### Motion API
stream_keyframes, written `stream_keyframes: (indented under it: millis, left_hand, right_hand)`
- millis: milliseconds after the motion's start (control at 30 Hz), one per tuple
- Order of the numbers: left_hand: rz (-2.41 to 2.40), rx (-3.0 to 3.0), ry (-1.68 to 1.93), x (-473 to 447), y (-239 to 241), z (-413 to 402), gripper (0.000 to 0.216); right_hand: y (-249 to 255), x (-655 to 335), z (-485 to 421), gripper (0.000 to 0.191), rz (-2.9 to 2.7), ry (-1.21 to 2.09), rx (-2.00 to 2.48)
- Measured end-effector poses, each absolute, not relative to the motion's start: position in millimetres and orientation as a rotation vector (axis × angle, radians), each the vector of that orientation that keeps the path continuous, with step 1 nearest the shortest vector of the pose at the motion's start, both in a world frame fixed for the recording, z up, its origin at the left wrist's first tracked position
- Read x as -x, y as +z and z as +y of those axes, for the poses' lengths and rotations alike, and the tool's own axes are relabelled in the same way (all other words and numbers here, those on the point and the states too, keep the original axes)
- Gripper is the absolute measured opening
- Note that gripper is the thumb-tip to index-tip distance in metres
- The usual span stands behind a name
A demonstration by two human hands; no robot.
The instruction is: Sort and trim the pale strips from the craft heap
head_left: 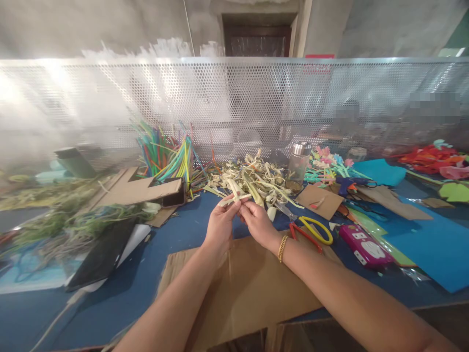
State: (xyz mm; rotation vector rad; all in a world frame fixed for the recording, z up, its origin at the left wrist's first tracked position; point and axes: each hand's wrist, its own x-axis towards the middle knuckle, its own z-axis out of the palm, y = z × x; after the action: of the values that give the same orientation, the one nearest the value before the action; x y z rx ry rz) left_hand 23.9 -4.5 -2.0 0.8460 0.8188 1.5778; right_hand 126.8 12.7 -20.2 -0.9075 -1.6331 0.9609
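Note:
My left hand (220, 224) and my right hand (259, 224) meet over the near side of a heap of dried, pale husk strips (266, 173). Fingers of both are pinched on one pale husk strip (235, 199), which sticks out above the fingertips. Part of it is hidden behind the fingers. Below the hands a brown cardboard sheet (252, 288) lies flat. Scissors (317, 230) with a yellow and a red handle rest just right of my right hand, partly on the cardboard.
A glass jar (299, 164) stands behind the heap. Bundled coloured stems (172, 156) rise at the back left, near cut cardboard (135, 188). On the right are a blue glue gun (346, 186), a magenta device (364, 246) and blue sheets (436, 244). A perforated metal screen (205, 98) closes the back.

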Motion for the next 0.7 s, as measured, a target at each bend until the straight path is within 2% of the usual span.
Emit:
stream_keyframes:
  millis: [233, 400, 633, 700]
  left_hand:
    - [0.935, -0.869, 1.604, -7, 0, -2, 0.049]
    - [1.060, -0.945, 1.591, 0, 0, 0, 0.047]
    - [1.006, -1.094, 1.330, 2, 4, -1, 0.041]
    - [0.988, -1.130, 1.300, 0, 7, -5, 0.041]
  right_hand:
    - [-19, -120, 3, 0.026, -1.785, 0.696, 0.855]
    - [-23, -118, 1, 0.024, -1.824, 0.708, 0.856]
    - [-8, -144, 11, 0.028, -1.668, 0.886, 0.828]
    - [-1, -154, 17, 0.026, -1.645, 0.842, 0.777]
